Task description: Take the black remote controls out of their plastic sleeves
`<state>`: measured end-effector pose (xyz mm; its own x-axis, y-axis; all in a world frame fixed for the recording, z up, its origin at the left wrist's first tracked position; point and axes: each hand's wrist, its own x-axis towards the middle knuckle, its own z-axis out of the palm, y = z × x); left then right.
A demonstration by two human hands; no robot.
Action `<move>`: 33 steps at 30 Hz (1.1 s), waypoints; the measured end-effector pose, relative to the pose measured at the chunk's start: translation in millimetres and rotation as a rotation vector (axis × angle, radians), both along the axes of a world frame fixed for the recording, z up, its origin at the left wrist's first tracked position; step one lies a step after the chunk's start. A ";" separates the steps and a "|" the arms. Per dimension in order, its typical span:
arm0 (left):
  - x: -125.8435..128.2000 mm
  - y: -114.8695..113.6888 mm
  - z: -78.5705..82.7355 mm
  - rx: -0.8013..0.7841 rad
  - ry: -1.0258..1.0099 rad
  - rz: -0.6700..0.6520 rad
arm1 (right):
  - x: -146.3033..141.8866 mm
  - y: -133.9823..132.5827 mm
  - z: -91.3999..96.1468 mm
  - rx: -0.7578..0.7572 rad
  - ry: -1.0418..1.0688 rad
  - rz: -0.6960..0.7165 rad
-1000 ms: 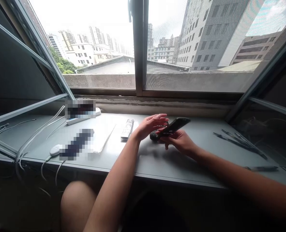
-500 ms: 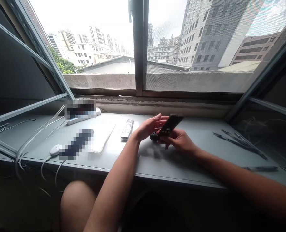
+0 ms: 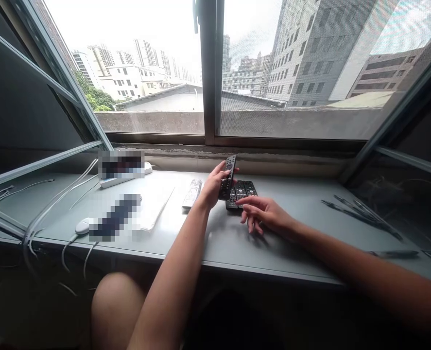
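Note:
A black remote control (image 3: 230, 170) stands raised and tilted in my left hand (image 3: 212, 187), its button side in view and my thumb across it. Several more black remotes (image 3: 240, 192) lie side by side on the desk, partly covered by my hands. My right hand (image 3: 264, 214) has its fingers apart and holds nothing. Its fingertips overlap the near ends of the lying remotes; whether they touch, I cannot tell. To the left of my left hand, a white remote (image 3: 192, 193) lies on the desk.
Farther left are white paper (image 3: 157, 209), a blurred-out dark item (image 3: 116, 216), a round white cable device (image 3: 83, 226) and a white power strip (image 3: 147, 168). Dark cables or pens (image 3: 364, 216) lie at the right. The window frame (image 3: 211, 87) rises behind the desk (image 3: 295, 257).
The black remote went from my right hand into my left hand, which lifted it left and turned it. My right hand has let go and dropped toward the desk, uncovering the other remotes.

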<state>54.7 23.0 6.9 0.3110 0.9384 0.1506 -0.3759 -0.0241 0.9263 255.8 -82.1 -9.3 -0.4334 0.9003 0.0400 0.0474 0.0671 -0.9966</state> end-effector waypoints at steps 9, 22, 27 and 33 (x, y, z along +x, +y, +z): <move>-21.5 10.9 -11.4 0.260 0.866 0.554 | 0.5 -1.1 1.3 0.004 -0.021 -0.001; -19.3 6.4 -18.1 0.209 1.171 0.422 | 1.4 0.6 -2.3 0.011 -0.028 0.020; -17.5 5.5 -19.1 0.242 1.227 0.389 | 1.8 1.4 -4.6 0.013 -0.030 0.025; -12.9 3.4 -20.4 0.235 1.261 0.441 | 1.7 1.8 -4.4 0.009 -0.034 0.049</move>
<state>41.8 26.5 -13.5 0.0380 0.9867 0.1580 0.7982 -0.1251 0.5892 257.5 -80.4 -13.8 -0.4785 0.8775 0.0325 0.0773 0.0790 -0.9939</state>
